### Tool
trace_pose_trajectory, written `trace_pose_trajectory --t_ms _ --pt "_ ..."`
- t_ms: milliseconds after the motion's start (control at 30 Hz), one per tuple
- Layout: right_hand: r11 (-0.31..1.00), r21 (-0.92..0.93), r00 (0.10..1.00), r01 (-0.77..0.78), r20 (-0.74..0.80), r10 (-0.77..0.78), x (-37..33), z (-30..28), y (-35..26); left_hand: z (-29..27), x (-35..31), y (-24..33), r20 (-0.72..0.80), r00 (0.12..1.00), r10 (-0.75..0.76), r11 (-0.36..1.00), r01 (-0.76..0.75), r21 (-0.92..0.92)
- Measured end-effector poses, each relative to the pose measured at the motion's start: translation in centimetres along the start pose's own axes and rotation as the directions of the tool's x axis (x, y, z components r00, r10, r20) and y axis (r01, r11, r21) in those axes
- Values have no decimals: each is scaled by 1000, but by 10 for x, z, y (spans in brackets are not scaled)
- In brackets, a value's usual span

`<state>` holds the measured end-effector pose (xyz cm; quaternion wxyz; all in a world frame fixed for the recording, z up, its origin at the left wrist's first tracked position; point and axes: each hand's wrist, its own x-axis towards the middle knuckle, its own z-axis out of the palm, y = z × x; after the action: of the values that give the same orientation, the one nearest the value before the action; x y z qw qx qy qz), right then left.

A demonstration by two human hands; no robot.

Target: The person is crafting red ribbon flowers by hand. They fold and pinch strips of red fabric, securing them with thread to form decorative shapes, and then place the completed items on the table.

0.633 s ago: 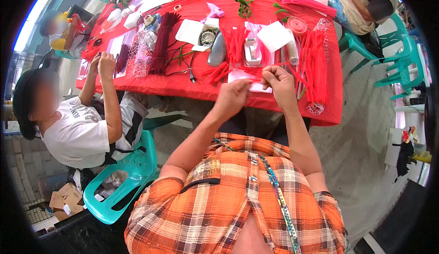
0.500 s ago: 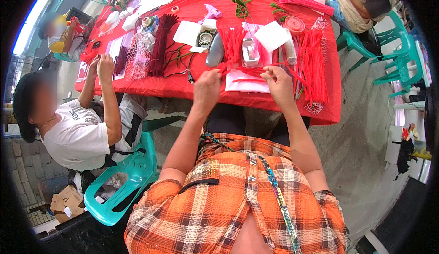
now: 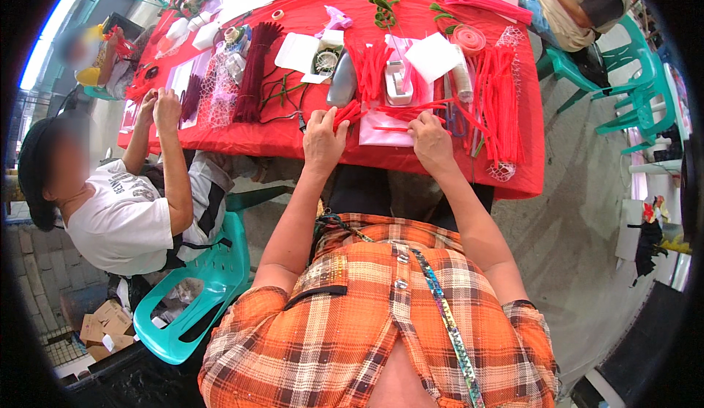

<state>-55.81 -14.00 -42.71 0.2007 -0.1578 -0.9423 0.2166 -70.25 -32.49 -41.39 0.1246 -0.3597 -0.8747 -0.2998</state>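
Both hands are at the table's near edge, over a pale pink sheet point(image 3: 374, 136). My left hand point(image 3: 325, 144) is closed, fingers wrapped on looped red pipe cleaners point(image 3: 349, 114) that stick out beside its thumb. My right hand point(image 3: 433, 145) is closed at the fingertips on the red pipe cleaners point(image 3: 411, 110) stretched across the sheet; the exact grip is partly hidden. Just beyond stand a white tape dispenser point(image 3: 397, 85) and a grey rounded object point(image 3: 342, 85). To the right hangs a long bundle of red pipe cleaners point(image 3: 502, 107).
A red-covered table point(image 3: 293, 133) carries dark red pipe cleaners point(image 3: 257, 70), a purple glue gun point(image 3: 336, 19), a white square point(image 3: 434, 57), a pink ribbon roll point(image 3: 469, 39) and green leaf sprigs point(image 3: 384, 12). At left, a person point(image 3: 121, 210) sits by a green chair point(image 3: 198, 298).
My left hand has shifted slightly left and its fingers now point more upward. My right hand has moved a little left and down, its fingers lower onto the pipe cleaners.
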Motion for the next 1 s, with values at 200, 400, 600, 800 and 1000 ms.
trace_pose_trajectory --t_ms 200,400,600,800,1000 --pt "987 136 990 -82 -102 96 0 -8 -8 -12 8 26 -84 995 55 947 -79 -312" --pt "521 738 904 -428 349 249 -1 -18 -25 12 -1 70 453 861 -230 342 507 -791" --pt "292 842 889 -454 406 211 -3 -45 -35 10 11 74 642 721 -260 -154 625 -765" --pt "-198 879 829 -435 476 294 -14 -52 -26 10 12 72 634 695 -339 -227 594 -772" --pt "-305 923 883 -234 333 330 -8 -57 -38 15 11 71 597 684 -419 -250 545 -800"
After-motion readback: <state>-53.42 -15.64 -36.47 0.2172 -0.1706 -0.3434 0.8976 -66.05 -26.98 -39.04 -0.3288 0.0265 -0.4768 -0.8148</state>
